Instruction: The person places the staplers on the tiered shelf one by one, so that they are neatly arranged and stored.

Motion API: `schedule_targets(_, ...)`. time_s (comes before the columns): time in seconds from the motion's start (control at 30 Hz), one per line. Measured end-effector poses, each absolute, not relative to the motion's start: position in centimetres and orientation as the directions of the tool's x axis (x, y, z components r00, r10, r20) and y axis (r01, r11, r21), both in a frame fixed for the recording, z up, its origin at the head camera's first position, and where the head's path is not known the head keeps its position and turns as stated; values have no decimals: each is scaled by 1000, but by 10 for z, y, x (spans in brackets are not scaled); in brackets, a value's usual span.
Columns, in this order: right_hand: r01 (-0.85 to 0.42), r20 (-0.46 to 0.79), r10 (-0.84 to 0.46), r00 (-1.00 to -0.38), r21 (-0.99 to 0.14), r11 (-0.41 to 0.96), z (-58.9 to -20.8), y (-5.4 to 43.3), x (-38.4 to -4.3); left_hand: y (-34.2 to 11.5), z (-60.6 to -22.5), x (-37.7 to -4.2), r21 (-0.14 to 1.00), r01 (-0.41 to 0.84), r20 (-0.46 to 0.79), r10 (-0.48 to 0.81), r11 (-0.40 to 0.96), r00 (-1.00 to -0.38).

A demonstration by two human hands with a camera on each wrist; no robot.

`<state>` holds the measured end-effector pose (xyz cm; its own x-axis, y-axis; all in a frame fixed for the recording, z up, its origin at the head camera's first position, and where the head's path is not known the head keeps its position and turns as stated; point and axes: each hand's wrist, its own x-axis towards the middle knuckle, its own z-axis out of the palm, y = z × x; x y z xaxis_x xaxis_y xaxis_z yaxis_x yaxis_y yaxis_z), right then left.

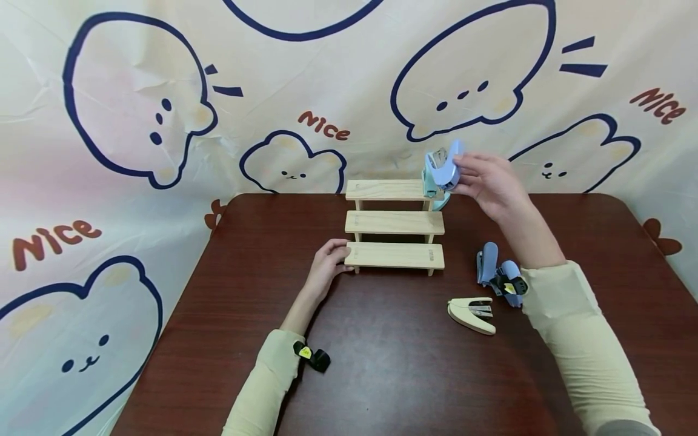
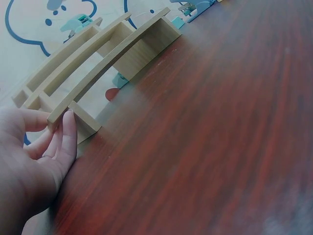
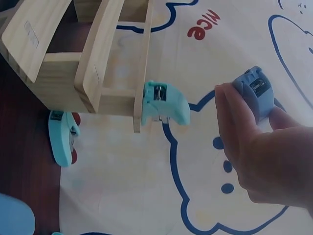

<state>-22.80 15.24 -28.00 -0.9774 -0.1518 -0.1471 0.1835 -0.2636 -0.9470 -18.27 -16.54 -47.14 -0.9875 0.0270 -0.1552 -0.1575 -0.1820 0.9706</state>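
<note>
High near the wooden rack (image 1: pixel 395 223), the blue stapler (image 1: pixel 448 174), probably light, stiff and best held across its body, is pinched by the fingers of the right hand (image 1: pixel 495 181), while the lowest tier (image 1: pixel 395 255) is gripped by the left hand (image 1: pixel 326 267).

Rack (image 1: pixel 395 223): smooth matt wood. Counter (image 1: pixel 382 351): glossy, wood-grained. Held stapler (image 1: pixel 449 173), head view 2 o'clock: smooth plastic. Backdrop (image 1: pixel 376 115): creased.
</note>
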Motion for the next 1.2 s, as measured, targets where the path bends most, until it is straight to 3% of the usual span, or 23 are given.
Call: schedule_targets(1.2, 110, -110, -90, -990, -994, -2, -289, 75, -254, -165, -471, -182, 968, -149, -148, 20, -203, -989)
